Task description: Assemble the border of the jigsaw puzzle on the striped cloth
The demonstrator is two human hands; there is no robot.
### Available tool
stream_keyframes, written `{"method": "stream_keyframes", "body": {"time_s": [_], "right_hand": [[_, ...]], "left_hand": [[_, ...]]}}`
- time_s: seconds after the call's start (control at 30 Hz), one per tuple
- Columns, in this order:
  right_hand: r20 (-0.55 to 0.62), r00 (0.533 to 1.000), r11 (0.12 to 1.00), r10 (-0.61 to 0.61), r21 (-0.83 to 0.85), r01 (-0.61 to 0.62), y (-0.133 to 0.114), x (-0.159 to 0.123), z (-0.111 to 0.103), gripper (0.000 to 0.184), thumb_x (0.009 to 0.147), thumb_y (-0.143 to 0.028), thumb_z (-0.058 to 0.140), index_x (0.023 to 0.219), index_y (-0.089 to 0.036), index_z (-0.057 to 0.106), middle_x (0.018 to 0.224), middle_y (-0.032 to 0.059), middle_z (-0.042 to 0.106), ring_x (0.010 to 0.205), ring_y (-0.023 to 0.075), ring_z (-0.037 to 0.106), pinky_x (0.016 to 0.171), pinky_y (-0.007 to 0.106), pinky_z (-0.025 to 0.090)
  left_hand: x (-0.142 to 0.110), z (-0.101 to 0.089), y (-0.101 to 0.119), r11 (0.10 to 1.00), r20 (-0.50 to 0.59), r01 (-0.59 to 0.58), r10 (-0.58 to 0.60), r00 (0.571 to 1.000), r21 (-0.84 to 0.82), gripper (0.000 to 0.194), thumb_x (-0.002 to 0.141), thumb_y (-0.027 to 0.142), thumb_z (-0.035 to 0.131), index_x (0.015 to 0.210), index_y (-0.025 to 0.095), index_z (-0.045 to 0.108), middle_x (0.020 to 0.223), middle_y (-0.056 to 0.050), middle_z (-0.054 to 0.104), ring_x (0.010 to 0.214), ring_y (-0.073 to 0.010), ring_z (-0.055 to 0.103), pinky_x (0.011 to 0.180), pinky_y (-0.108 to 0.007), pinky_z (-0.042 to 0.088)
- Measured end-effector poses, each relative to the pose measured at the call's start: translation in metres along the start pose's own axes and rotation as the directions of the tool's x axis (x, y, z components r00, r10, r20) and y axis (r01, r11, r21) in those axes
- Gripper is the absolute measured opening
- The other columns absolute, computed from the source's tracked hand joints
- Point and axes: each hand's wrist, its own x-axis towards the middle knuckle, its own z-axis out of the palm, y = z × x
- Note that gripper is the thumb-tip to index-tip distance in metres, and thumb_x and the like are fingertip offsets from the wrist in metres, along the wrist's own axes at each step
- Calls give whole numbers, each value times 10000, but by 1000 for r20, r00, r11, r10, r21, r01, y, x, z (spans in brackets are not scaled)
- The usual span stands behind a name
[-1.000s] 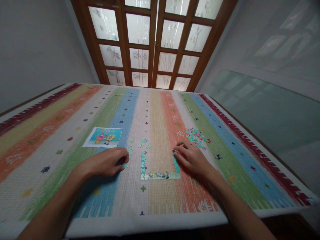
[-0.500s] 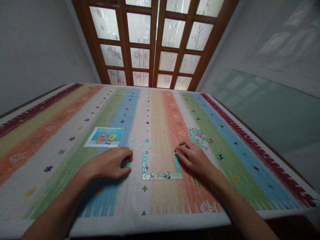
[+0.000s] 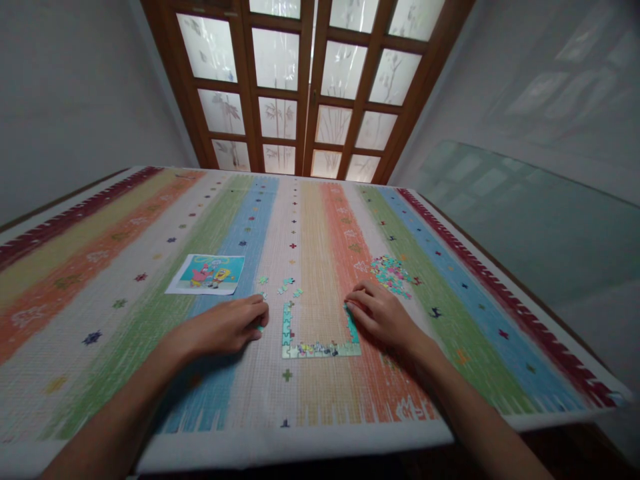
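A partly joined jigsaw border [image 3: 320, 351] lies flat on the tablecloth, with a bottom row and two short side columns. Left of it, my left hand [image 3: 233, 325] rests low with curled fingers, closed around a small teal puzzle piece [image 3: 261, 327] that is mostly covered. My right hand [image 3: 380, 312] has its fingertips pinched at the upper end of the border's right column [image 3: 353, 328], on a piece there that they partly hide. Several loose pieces [image 3: 285, 286] lie just above the border's left column.
A printed picture sheet [image 3: 206, 274] of cartoon figures lies to the left. Beyond my right hand is a heap of mixed puzzle pieces [image 3: 391, 273]. The striped tablecloth [image 3: 320, 393] covers the table, and wooden glass-paned doors [image 3: 306, 100] stand behind it.
My left hand's thumb and fingers have come together around the teal piece, where a gap showed before. My right hand stays at the right column. The view has shifted slightly.
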Motion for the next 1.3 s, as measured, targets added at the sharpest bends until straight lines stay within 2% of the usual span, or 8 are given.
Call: {"method": "stream_keyframes", "body": {"time_s": [0.17, 0.37, 0.6, 0.7, 0.83, 1.0, 1.13, 1.3], "right_hand": [[-22, 1000, 999, 20, 32, -19, 1, 0, 0, 225, 1008, -201, 498, 957, -202, 717, 941, 108, 681, 835, 231, 646, 769, 375, 511], [-44, 998, 999, 38, 31, -37, 3, -1, 0, 225, 987, -181, 510, 940, -208, 729, 922, 100, 676, 816, 221, 643, 743, 355, 508], [-22, 999, 998, 24, 51, -22, 3, 0, 1, 216, 993, -191, 515, 949, -214, 725, 919, 98, 672, 816, 222, 643, 747, 359, 514], [-21, 1000, 998, 20, 60, -19, 2, 1, 1, 218, 1004, -206, 510, 943, -209, 720, 925, 101, 669, 825, 224, 645, 755, 364, 516], [-15, 1000, 996, 17, 83, -16, 3, 1, 2, 222, 1014, -216, 502, 948, -212, 714, 930, 100, 665, 835, 228, 642, 768, 375, 514], [12, 1000, 995, 12, 94, -13, 3, 1, 4, 240, 1026, -235, 487, 951, -194, 712, 956, 112, 661, 838, 229, 639, 769, 380, 505], [18, 1000, 995, 12, 100, -13, 2, 0, 5, 235, 1024, -224, 494, 949, -183, 714, 952, 113, 661, 838, 227, 640, 772, 376, 503], [23, 1000, 996, 9, 92, -11, 4, 0, 7, 207, 1004, -213, 526, 942, -191, 723, 953, 110, 664, 834, 222, 629, 759, 360, 494]], "left_hand": [[1, 0, -1, 1000, -12, -11, 11, 1000, 7, 125, 867, 143, 542, 964, 215, 573, 1041, -77, 644, 909, -227, 620, 796, -357, 475], [3, -3, -7, 994, -56, 80, -76, 996, 76, 111, 839, 242, 690, 854, 212, 584, 907, -57, 681, 818, -234, 627, 735, -352, 464], [5, -3, -6, 993, -25, 108, -106, 994, 58, 102, 857, 287, 641, 838, 214, 573, 892, -61, 690, 817, -240, 628, 727, -349, 457], [5, -3, -6, 996, -32, 89, -88, 996, 30, 119, 854, 310, 624, 851, 215, 553, 896, -66, 671, 795, -231, 605, 710, -342, 449], [4, -4, -3, 1000, -46, -8, 8, 999, 10, 86, 843, 286, 590, 855, 213, 547, 899, -58, 651, 789, -213, 576, 715, -329, 439], [5, -7, 6, 997, -10, -55, 54, 998, -61, 60, 867, 256, 560, 840, 210, 588, 829, -35, 654, 760, -198, 582, 705, -319, 427], [13, -3, 13, 989, -178, -74, 51, 983, -126, 100, 917, 285, 566, 870, 211, 614, 819, -34, 663, 744, -194, 588, 701, -326, 442], [33, 24, 16, 975, -406, -177, 109, 907, -134, 80, 948, 226, 562, 916, 203, 631, 865, -52, 680, 782, -201, 606, 735, -352, 479]]}}
